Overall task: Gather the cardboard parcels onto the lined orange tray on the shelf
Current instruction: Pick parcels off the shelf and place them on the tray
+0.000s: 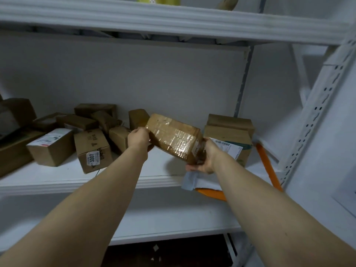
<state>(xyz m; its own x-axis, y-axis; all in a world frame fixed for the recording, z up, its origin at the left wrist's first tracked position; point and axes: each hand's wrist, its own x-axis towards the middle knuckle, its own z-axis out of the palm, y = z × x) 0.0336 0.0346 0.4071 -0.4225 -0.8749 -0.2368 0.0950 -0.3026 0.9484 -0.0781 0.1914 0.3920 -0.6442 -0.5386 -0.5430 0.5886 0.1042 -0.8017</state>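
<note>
White shelf [57,177] under a tilted, tape-glossy brown parcel [173,137], left hand [137,138] and right hand [207,158] clamped on its ends.

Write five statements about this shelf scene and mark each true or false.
1. The left hand and right hand both grip the tape-wrapped brown cardboard parcel. True.
2. That parcel lies flat. False: it is held tilted above the white metal shelf.
3. Two stacked cardboard boxes stand on the lined orange tray. True.
4. That tray sits at the shelf's left end. False: it is at the right end.
5. The cardboard box labelled 3007 is left of the held parcel. True.
</note>
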